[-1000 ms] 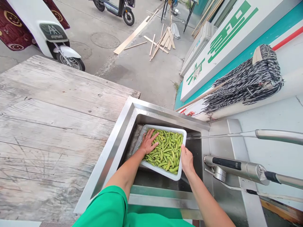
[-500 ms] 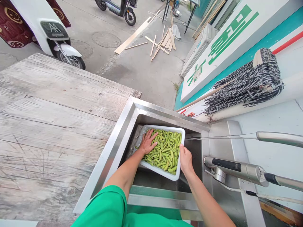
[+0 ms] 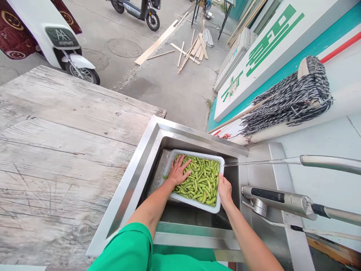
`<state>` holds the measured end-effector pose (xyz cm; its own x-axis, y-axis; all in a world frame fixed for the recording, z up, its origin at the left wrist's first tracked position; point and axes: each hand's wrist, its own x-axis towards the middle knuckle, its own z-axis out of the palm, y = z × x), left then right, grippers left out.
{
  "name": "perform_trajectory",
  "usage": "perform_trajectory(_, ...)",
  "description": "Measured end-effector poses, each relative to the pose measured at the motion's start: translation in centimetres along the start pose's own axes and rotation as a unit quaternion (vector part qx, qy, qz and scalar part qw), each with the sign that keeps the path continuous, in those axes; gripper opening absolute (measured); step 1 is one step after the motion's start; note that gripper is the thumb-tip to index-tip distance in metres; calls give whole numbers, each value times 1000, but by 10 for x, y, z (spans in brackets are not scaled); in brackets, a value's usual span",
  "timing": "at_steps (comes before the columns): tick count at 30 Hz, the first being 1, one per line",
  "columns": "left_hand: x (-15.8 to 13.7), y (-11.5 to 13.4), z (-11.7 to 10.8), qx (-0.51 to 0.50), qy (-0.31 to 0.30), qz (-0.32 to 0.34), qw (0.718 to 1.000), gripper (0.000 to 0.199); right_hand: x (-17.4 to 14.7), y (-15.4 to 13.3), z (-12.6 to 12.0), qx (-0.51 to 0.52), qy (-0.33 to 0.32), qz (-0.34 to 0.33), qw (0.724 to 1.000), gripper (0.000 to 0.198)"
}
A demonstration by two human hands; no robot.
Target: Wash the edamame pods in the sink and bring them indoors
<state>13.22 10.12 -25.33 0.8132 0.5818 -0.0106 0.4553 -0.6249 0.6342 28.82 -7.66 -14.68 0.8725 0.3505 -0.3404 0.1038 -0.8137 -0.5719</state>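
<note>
A white plastic tray [image 3: 194,206] sits inside the metal sink [image 3: 129,190], filled with green edamame pods [image 3: 201,178]. My left hand [image 3: 178,171] lies on the pods at the tray's left side, its fingers spread. On the right, my right hand [image 3: 225,189] grips the tray's rim, thumb over the edge; the fingers beneath are hidden. A thin stream of water [image 3: 262,162] runs from the faucet spout [image 3: 328,163] and reaches the tray's right rim, just above my right hand.
Weathered wooden boards [image 3: 64,150] form a tabletop left of the sink. The faucet body [image 3: 278,199] stands on the right. A mop [image 3: 293,98] leans by the wall. Beyond are a white scooter [image 3: 60,37] and wood scraps [image 3: 194,49] on the pavement.
Both hands have shifted slightly to the right along with the tray. The tray's right rim now meets the water stream. The camera view has moved a little.
</note>
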Motion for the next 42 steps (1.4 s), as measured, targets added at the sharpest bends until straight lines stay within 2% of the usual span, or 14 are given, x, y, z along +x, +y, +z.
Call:
perform_trajectory(4, 8, 20, 6, 39, -18, -18, 999, 62, 30, 38, 8, -60, 5, 42, 997, 66)
perform_trajectory(7, 9, 26, -4, 58, -46, 25, 997, 60, 45, 53, 19, -73, 13, 72, 995, 63)
perform_trajectory(10, 2, 18, -18, 105, -38, 52, 992, 60, 55, 58, 29, -69, 10, 78, 995, 57)
perform_trajectory(15, -12, -5, -25, 187, -66, 5, 980, 63, 68, 61, 40, -53, -7, 70, 996, 44)
perform_trajectory(19, -14, -4, -29, 175, -87, -22, 980, 59, 70, 64, 45, -40, -26, 66, 997, 37)
perform_trajectory(25, -20, 4, -51, 161, -21, -103, 981, 51, 50, 58, 38, -55, -31, 57, 996, 40)
perform_trajectory(27, -26, 4, -59, 187, -36, -138, 972, 51, 36, 51, 36, -72, -18, 10, 997, 50)
perform_trajectory(29, -33, 5, -65, 219, -74, -124, 965, 54, 23, 42, 37, -106, -50, -105, 987, 57)
perform_trajectory(31, -40, 9, -68, 234, -150, -61, 959, 57, 13, 34, 39, -164, -133, -225, 951, 55)
perform_trajectory(32, -43, 12, -68, 233, -193, -30, 953, 56, 10, 30, 40, -191, -174, -261, 930, 53)
perform_trajectory(33, -45, 15, -68, 229, -226, -8, 947, 52, 8, 28, 42, -211, -205, -279, 914, 52)
perform_trajectory(35, -48, 21, -64, 229, -249, 3, 941, 42, 5, 24, 46, -232, -235, -298, 895, 49)
perform_trajectory(39, -45, 26, -54, 233, -231, -19, 944, 25, 0, 22, 56, -242, -265, -319, 877, 39)
perform_trajectory(42, -38, 26, -48, 227, -228, -31, 946, 21, -2, 21, 64, -251, -266, -303, 880, 33)
